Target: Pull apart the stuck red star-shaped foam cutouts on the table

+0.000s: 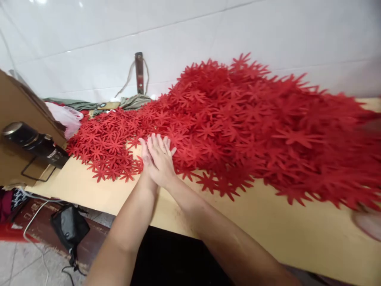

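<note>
Across the top of my frame runs the white tiled wall point(184, 24), and below it the pale tabletop point(268, 234) crosses to the right edge. On it sits a pile of red cut-out pieces point(226, 119), filling the centre and right; its long axis runs sideways, thick at the right and tapering to the left of centre. Single pieces spread finger-like lobes all round, so I read no one pointing direction from them. Cardboard point(18, 95) stands at the left edge, with a black flask point(32, 141) leaning in front, its cap toward the upper left; I see pale marking on its side but can't read it. Just left of the frame's centre, my right hand point(160, 161) lies over my left hand point(145, 159), by the pile's near edge. The right's fingers are extended, gripping no piece; the left is mostly covered, so I can't tell its state. A black pouch point(70, 226) is at lower left, a thin plastic bag point(67, 118) at upper left
</note>
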Action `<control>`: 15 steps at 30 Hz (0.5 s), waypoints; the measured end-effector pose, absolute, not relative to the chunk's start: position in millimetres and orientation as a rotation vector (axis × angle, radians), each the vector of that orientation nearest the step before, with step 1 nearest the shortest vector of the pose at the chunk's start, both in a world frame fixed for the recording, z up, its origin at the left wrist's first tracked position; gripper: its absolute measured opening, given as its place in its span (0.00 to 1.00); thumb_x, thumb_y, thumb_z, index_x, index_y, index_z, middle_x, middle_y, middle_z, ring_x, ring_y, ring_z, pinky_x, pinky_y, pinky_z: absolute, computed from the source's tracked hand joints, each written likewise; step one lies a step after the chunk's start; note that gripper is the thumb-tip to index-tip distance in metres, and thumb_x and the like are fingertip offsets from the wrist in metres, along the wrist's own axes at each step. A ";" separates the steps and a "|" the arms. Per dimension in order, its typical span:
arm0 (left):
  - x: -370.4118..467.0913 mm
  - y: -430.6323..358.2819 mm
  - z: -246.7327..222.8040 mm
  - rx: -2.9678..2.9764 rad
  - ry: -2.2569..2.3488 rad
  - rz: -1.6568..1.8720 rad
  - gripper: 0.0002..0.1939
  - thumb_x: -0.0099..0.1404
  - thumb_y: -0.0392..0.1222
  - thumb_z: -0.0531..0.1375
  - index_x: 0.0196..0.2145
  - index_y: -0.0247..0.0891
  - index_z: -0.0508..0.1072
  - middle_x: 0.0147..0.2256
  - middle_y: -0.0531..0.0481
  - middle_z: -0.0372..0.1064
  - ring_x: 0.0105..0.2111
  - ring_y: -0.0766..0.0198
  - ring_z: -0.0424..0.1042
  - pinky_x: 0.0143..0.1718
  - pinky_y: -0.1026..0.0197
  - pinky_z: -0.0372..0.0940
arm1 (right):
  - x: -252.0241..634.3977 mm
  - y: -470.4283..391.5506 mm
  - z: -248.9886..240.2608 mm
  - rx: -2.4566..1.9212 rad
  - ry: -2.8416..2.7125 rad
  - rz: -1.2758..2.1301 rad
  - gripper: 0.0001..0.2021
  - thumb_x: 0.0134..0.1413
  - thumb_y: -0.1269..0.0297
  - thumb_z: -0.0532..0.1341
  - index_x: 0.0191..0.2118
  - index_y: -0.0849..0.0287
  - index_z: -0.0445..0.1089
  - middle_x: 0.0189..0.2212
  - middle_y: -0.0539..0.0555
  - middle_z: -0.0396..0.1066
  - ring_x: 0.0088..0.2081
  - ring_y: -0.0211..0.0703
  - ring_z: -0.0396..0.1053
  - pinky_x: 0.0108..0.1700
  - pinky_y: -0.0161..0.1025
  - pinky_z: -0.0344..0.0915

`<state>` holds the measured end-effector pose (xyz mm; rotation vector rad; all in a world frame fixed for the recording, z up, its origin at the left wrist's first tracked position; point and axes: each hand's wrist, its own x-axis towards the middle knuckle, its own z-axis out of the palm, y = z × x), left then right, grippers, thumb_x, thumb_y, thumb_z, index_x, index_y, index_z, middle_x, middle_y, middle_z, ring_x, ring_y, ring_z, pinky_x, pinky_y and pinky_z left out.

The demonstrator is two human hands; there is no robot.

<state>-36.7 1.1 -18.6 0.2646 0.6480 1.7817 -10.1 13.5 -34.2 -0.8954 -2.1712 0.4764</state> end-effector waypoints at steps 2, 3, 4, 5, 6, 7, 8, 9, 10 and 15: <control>-34.8 4.6 -19.0 0.358 0.583 1.733 0.31 0.68 0.59 0.32 0.65 0.53 0.47 0.67 0.62 0.44 0.68 0.65 0.42 0.65 0.55 0.48 | -8.2 26.7 -27.4 -1.059 -2.081 0.607 0.39 0.60 0.43 0.38 0.65 0.72 0.49 0.67 0.65 0.43 0.69 0.53 0.38 0.69 0.53 0.39; -33.5 6.7 -18.6 0.409 0.552 1.679 0.34 0.67 0.62 0.33 0.64 0.49 0.51 0.66 0.58 0.47 0.68 0.62 0.43 0.65 0.55 0.48 | -5.4 35.9 -24.2 -1.142 -2.019 0.702 0.39 0.61 0.44 0.36 0.66 0.73 0.46 0.68 0.64 0.40 0.70 0.51 0.36 0.69 0.51 0.38; -32.6 8.6 -17.9 0.449 0.525 1.615 0.36 0.66 0.64 0.34 0.63 0.46 0.55 0.66 0.56 0.49 0.67 0.60 0.43 0.65 0.54 0.48 | -2.1 43.7 -21.8 -1.203 -1.966 0.786 0.39 0.61 0.45 0.35 0.66 0.75 0.43 0.68 0.65 0.38 0.70 0.50 0.34 0.70 0.49 0.38; -32.3 9.8 -16.9 0.471 0.506 1.580 0.38 0.65 0.66 0.34 0.63 0.45 0.57 0.65 0.54 0.51 0.67 0.59 0.44 0.65 0.53 0.47 | 1.1 48.1 -20.8 -1.232 -1.929 0.806 0.39 0.61 0.45 0.34 0.66 0.75 0.43 0.68 0.65 0.37 0.70 0.49 0.33 0.70 0.49 0.37; -33.0 10.2 -15.8 0.475 0.499 1.578 0.39 0.64 0.67 0.33 0.62 0.44 0.57 0.65 0.53 0.51 0.67 0.58 0.44 0.65 0.53 0.47 | 3.7 47.7 -21.2 -1.226 -1.925 0.790 0.40 0.61 0.44 0.34 0.66 0.74 0.43 0.68 0.65 0.36 0.70 0.49 0.32 0.70 0.49 0.36; -34.4 9.6 -14.7 0.464 0.502 1.594 0.39 0.64 0.67 0.33 0.63 0.45 0.56 0.65 0.54 0.51 0.67 0.58 0.43 0.65 0.52 0.46 | 5.2 42.4 -23.1 -1.197 -1.937 0.745 0.41 0.60 0.43 0.34 0.66 0.73 0.44 0.68 0.65 0.37 0.70 0.49 0.32 0.70 0.51 0.35; -36.3 8.0 -13.7 0.448 0.512 1.621 0.39 0.64 0.67 0.32 0.64 0.47 0.54 0.66 0.54 0.49 0.68 0.59 0.43 0.66 0.52 0.45 | 5.6 33.0 -25.9 -1.137 -1.964 0.687 0.41 0.60 0.41 0.33 0.66 0.72 0.46 0.68 0.64 0.39 0.70 0.49 0.32 0.70 0.52 0.35; -38.3 5.9 -13.0 0.434 0.520 1.655 0.38 0.64 0.66 0.32 0.65 0.48 0.51 0.66 0.55 0.47 0.68 0.61 0.43 0.66 0.52 0.44 | 5.1 21.2 -29.1 -1.053 -2.002 0.640 0.42 0.59 0.40 0.33 0.66 0.70 0.46 0.68 0.64 0.40 0.70 0.49 0.33 0.69 0.52 0.36; -39.8 3.5 -12.4 0.421 0.529 1.686 0.37 0.65 0.65 0.31 0.65 0.49 0.48 0.67 0.54 0.46 0.67 0.63 0.44 0.66 0.52 0.44 | 4.0 9.0 -31.9 -0.985 -2.027 0.588 0.43 0.57 0.38 0.33 0.66 0.69 0.46 0.68 0.62 0.40 0.70 0.49 0.32 0.69 0.53 0.37; -34.0 1.6 -9.0 0.372 0.587 1.650 0.33 0.67 0.60 0.30 0.65 0.52 0.47 0.67 0.57 0.45 0.67 0.66 0.46 0.65 0.51 0.46 | 0.2 -3.0 -28.4 -1.033 -2.031 0.454 0.40 0.60 0.41 0.35 0.63 0.68 0.56 0.67 0.62 0.46 0.70 0.51 0.37 0.69 0.53 0.38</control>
